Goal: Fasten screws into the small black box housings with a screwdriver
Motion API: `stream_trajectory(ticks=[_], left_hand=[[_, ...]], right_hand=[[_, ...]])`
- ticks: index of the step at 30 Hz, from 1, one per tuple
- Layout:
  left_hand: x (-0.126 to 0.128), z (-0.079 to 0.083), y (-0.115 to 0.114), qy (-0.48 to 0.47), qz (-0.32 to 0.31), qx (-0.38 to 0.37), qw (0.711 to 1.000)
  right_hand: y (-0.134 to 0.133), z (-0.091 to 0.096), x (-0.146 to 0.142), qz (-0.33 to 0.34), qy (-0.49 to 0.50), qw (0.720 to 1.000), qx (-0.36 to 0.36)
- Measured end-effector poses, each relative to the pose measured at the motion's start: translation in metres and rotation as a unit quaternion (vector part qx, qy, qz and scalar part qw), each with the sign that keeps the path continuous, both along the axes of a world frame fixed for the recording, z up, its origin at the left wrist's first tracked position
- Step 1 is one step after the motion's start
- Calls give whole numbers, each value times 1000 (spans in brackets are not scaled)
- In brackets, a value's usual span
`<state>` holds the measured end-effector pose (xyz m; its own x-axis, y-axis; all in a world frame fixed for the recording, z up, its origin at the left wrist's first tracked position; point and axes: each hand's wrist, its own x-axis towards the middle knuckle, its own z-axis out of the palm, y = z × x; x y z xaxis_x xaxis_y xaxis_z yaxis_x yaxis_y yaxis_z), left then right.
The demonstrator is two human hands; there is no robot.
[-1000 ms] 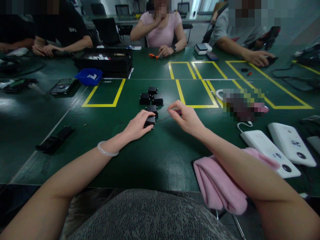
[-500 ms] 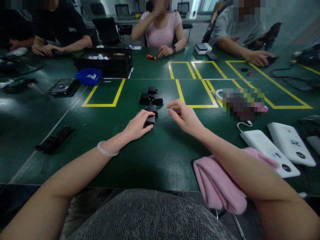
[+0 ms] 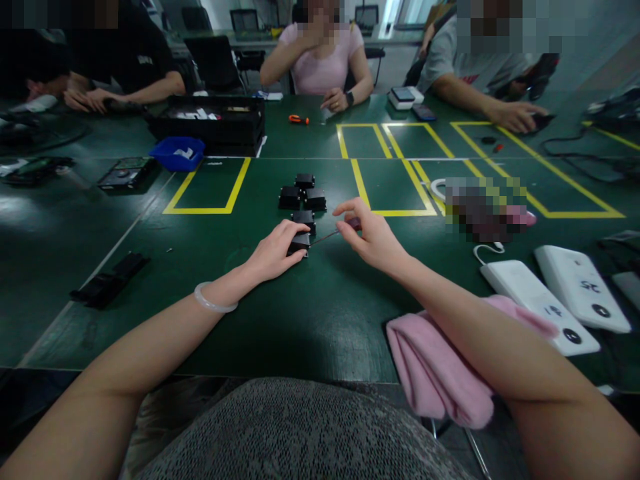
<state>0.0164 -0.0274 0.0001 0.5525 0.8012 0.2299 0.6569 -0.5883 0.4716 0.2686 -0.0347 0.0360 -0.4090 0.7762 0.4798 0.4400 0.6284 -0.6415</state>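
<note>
My left hand [image 3: 277, 250] is closed around a small black box-shaped part [image 3: 300, 243], its fingers over the top and the thumb along the near side. Between the fingers of my right hand [image 3: 370, 235] is the handle of a screwdriver [image 3: 354, 224]. Its thin shaft points left and the tip meets the right side of that black part. Just beyond stands another black box [image 3: 304, 220]. Several more of these boxes [image 3: 305, 180] are grouped farther back, with small shiny bits at their corners.
To the left lie black parts [image 3: 111, 280] and a tiny screw [image 3: 169, 250]. A blue tray [image 3: 179, 153] sits beside a black crate [image 3: 210, 137]. At right are a pink cloth [image 3: 435, 367] and white power banks [image 3: 537, 300]. Across the table, co-workers sit near an orange-handled screwdriver [image 3: 299, 119].
My hands stay almost in place; the screwdriver handle has turned slightly in my right hand. Across the table, the orange-handled tool has shifted slightly left, and a co-worker's hand has moved slightly.
</note>
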Motion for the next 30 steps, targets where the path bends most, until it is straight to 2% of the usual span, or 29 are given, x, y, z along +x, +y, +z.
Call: stream_trajectory(ticks=[7,15,23,30], left_hand=[[0,-1,1,-1,-6,8,1000],[1,1,0,2,1,-3,1000],[0,-1,0,-4,-3,3,1000],[0,-1,0,-1,-2,2,1000]], right_hand=[[2,-1,1,-7,-16,1000,-18],[-3,2,-1,-3,-3,1000,-10],[3,-1,2,-11,-19,1000,-8],[-2,2,-1,6,0,1000,-13]])
